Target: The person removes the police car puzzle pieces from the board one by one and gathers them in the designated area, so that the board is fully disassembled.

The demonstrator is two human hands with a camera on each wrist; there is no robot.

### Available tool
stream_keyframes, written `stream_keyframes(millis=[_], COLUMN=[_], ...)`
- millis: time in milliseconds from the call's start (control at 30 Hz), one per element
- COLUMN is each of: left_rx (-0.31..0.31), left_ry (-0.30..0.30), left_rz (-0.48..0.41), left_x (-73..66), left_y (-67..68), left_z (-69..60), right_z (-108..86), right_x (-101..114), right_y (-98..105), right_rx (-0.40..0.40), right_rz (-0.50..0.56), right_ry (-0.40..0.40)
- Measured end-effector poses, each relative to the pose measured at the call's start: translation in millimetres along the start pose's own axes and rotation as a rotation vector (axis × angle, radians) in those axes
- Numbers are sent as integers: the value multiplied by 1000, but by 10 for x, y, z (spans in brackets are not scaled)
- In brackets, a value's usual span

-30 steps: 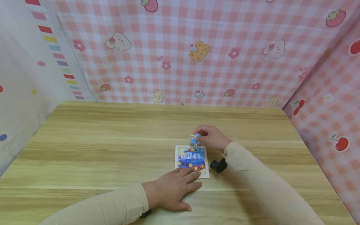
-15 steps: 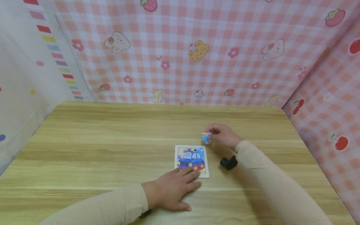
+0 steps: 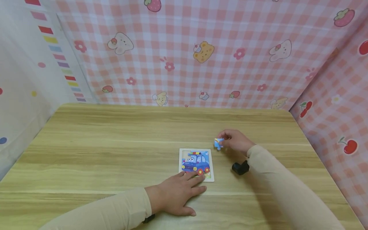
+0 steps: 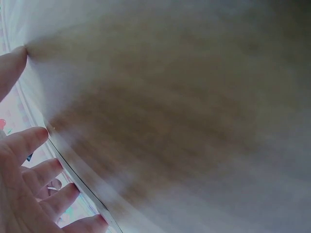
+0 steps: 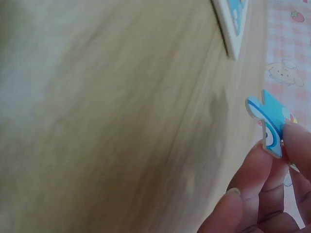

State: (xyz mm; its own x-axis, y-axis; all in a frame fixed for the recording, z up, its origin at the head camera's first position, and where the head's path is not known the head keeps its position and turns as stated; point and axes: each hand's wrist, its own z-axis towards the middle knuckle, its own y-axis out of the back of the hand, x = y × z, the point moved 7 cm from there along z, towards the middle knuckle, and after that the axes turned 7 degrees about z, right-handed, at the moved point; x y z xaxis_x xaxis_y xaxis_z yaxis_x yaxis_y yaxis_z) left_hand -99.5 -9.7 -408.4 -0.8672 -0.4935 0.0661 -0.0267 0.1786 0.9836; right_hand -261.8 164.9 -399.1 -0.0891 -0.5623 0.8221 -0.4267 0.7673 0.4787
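Observation:
A framed puzzle with a blue cartoon car lies on the table; a bare beige patch shows at its upper left. The left hand rests flat with spread fingers over the frame's lower edge; in the left wrist view its fingertips lie along the frame's edge. Between thumb and fingers, the right hand pinches a light blue puzzle piece, held up to the right of the frame's top corner. The right wrist view shows the piece upright in the pinching right hand, apart from the frame.
Wooden table surrounds the frame. A pink checked cloth hangs behind it, and another patterned cloth is at the right. A black wrist device sits under the right wrist.
The right hand has moved rightward with the piece, from just above the frame to beside its top right corner. The left hand and the frame have stayed in place.

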Motion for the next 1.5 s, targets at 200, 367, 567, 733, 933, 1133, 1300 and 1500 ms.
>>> stream_keyframes(millis=[200,367,567,733,933,1133,1300,1500], left_rx=[13,12,16,25,26,19,19,13], left_ry=[-4,-4,-5,-6,-3,-2,-4,-3], left_rz=[-29,-36,-40,-58,-53,-43,-47,-40], left_x=[5,7,5,7,6,5,7,10], left_y=[-9,-18,-17,-21,-15,-5,5,10], left_z=[1,1,-2,-1,-3,-5,-5,-4], right_z=[-10,-8,-10,-13,-2,11,3,-6], right_x=[-87,-142,-161,-182,-180,-165,-140,-119], right_y=[25,36,47,45,35,32,24,26], right_rx=[15,33,48,52,17,-23,-35,-48], right_rz=[30,39,9,4,-67,-150,-177,-199], right_ry=[-37,-53,-42,-44,-18,9,19,19])
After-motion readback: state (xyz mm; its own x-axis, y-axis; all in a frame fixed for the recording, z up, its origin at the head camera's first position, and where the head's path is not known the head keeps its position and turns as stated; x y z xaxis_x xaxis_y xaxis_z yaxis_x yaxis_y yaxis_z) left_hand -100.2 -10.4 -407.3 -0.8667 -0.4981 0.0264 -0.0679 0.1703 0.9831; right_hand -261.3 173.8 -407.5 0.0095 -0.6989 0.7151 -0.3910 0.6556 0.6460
